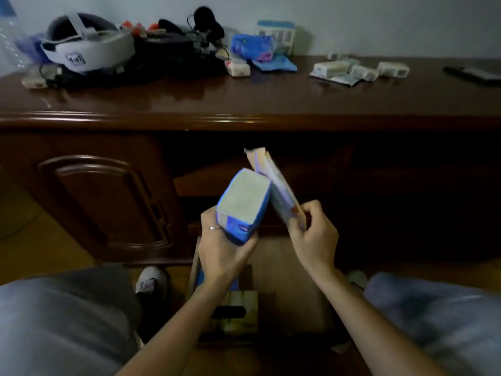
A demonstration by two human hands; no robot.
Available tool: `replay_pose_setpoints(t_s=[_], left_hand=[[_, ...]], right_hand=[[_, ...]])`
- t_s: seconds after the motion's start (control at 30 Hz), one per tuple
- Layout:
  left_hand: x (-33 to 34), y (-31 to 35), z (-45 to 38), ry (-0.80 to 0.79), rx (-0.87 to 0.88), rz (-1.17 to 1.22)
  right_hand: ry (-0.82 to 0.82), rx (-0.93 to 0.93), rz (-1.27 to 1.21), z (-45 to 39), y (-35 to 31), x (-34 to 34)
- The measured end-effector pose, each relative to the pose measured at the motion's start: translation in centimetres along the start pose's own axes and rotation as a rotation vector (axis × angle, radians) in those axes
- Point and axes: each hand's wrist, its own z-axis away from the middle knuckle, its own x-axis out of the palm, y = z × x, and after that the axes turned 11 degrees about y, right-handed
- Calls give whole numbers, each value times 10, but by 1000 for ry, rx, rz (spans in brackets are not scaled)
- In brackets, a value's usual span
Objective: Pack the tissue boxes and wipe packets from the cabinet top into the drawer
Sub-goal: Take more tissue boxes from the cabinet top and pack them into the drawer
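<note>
Centrally, just below mid-frame, a blue tissue pack (242, 206) is gripped from beneath by the left hand (225, 251), fingers curled round its lower end, so that its pale grey end face is tilted up toward the camera. A ring (212, 228) is worn on one finger of that hand. Just to the right, a flatter packet (273, 185) with blue and orange print is pinched at its lower corner by the right hand (311, 236), thumb and fingers closed on it; the packet is leaned up and to the left, its top end against the dark cabinet recess. The two packs are seen touching or nearly touching along their near sides.

Beneath the hands, an open drawer (287, 280) is seen at lower centre, with a pale tissue box (238, 310) lying in it and something blue partly hidden behind the left wrist.

Higher up, the glossy brown cabinet top (244, 99) is spread across the frame. More blue packets (254, 48) are lying at upper centre, and small white tissue packs (357, 70) are clustered at upper right. A white headset (86, 43) is resting at upper left beside dark cables (173, 55).
</note>
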Motion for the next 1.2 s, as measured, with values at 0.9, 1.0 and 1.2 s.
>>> replay_pose_setpoints(t_s=[0.9, 1.0, 1.2], left_hand=[[-12, -180, 51, -482, 79, -497], [-6, -189, 47, -532, 80, -493], [17, -170, 25, -716, 89, -268]], right_hand=[[-598, 1575, -341, 122, 108, 138], [-681, 1633, -290, 113, 127, 139], [-1132, 1568, -371, 103, 123, 135]])
